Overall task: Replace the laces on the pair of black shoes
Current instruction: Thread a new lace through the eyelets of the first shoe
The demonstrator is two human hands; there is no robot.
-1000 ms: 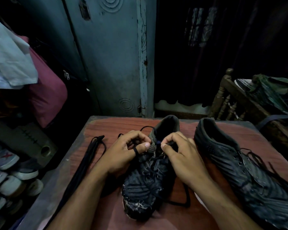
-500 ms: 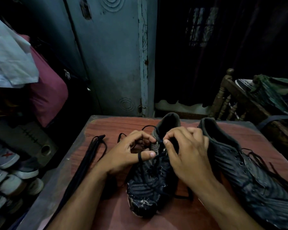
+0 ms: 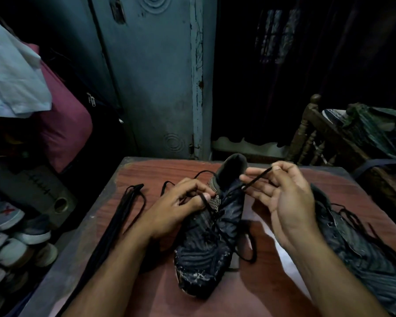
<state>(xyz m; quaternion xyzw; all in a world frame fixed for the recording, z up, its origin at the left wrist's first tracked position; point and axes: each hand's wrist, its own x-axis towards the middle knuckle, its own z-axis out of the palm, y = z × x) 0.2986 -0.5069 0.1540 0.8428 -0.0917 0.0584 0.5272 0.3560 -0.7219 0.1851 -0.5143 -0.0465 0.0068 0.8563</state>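
We found the worn black patterned shoe with a scuffed, whitish toe (image 3: 212, 243) lying toe toward us, its collar just beyond the fingertips (image 3: 245, 178). Its thin black lace (image 3: 255, 180) ran taut from the upper eyelets up between the right hand's fingers; another strand looped round the left fingers (image 3: 204, 197). The second black shoe (image 3: 361, 255), loosely laced, lay right of the right fingers. A bundle of spare black laces (image 3: 121, 216) lay left of the left fingers.

Both hands, left (image 3: 178, 209) and right (image 3: 281, 195), pinching a black lace (image 3: 254, 180) above the middle shoe (image 3: 215, 236) on a reddish table (image 3: 151, 175).
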